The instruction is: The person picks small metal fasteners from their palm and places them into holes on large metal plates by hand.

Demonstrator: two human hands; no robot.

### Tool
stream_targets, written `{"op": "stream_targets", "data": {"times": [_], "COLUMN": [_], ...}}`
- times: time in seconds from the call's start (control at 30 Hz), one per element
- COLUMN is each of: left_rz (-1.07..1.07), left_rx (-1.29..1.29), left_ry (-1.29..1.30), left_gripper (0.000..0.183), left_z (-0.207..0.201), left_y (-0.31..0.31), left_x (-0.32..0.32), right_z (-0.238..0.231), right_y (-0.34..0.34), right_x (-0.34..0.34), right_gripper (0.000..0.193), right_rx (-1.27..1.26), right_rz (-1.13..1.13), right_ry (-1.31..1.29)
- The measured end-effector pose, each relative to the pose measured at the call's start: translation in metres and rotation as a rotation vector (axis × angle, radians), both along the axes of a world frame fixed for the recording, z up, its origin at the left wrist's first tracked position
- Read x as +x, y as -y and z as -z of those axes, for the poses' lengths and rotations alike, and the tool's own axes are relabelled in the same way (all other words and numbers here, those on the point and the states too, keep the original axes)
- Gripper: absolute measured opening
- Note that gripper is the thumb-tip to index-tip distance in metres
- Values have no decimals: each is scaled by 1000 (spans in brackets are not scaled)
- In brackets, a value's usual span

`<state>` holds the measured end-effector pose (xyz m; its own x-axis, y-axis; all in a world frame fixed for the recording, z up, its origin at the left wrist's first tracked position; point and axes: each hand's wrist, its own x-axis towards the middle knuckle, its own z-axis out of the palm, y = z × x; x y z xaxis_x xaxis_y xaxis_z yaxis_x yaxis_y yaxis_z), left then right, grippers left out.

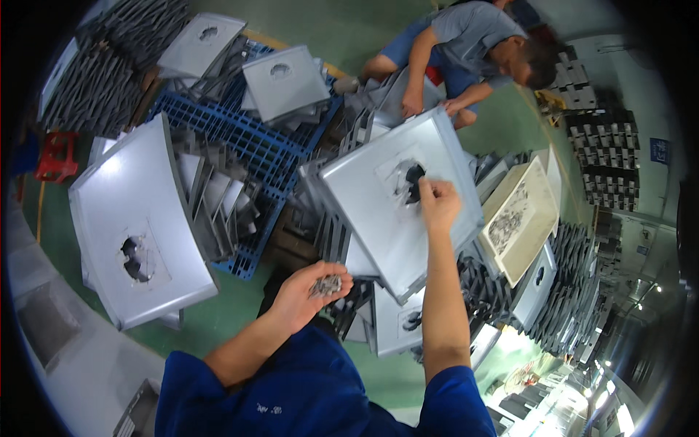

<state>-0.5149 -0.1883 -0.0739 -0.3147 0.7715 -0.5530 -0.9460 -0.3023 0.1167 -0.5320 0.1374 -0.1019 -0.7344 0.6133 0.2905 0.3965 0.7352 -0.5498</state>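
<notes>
My left hand [298,293] is cupped palm up with a small heap of little grey metal pieces [327,285] in it. My right hand [440,205] is over a large grey sheet-metal panel [371,226], its fingers pinched together at the edge of the panel's dark round opening [414,182]. Whatever those fingertips hold is too small or too hidden to name. The panel lies tilted on a stack of similar parts. At its far edge, a co-worker [477,44] in a grey shirt leans down with both hands by the panel.
A cream-coloured bin [526,182] with more small pieces stands right of the panel. Another large panel [138,211] leans on the left. Stacked panels [280,84] rest on a blue plastic pallet [240,138]. A red stool [57,157] is at the far left.
</notes>
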Motion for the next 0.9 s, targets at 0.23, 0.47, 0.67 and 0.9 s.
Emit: {"op": "stream_targets", "data": {"times": [0.23, 0.47, 0.67, 0.9], "left_rz": [10, 2, 221, 348], "left_rx": [-31, -65, -54, 28], "left_ry": [-19, -70, -192, -273], "left_gripper": [43, 31, 33, 23], "left_z": [4, -9, -25, -18], "left_y": [5, 5, -10, -19], "left_x": [7, -3, -12, -2], "right_z": [6, -56, -121, -108], "right_y": [-1, 29, 117, 139], "right_x": [7, 19, 62, 85], "right_gripper": [21, 8, 9, 11], "right_rx": [-99, -101, -328, -361], "right_rz": [79, -42, -722, -690], "right_ry": [-11, -36, 227, 251]}}
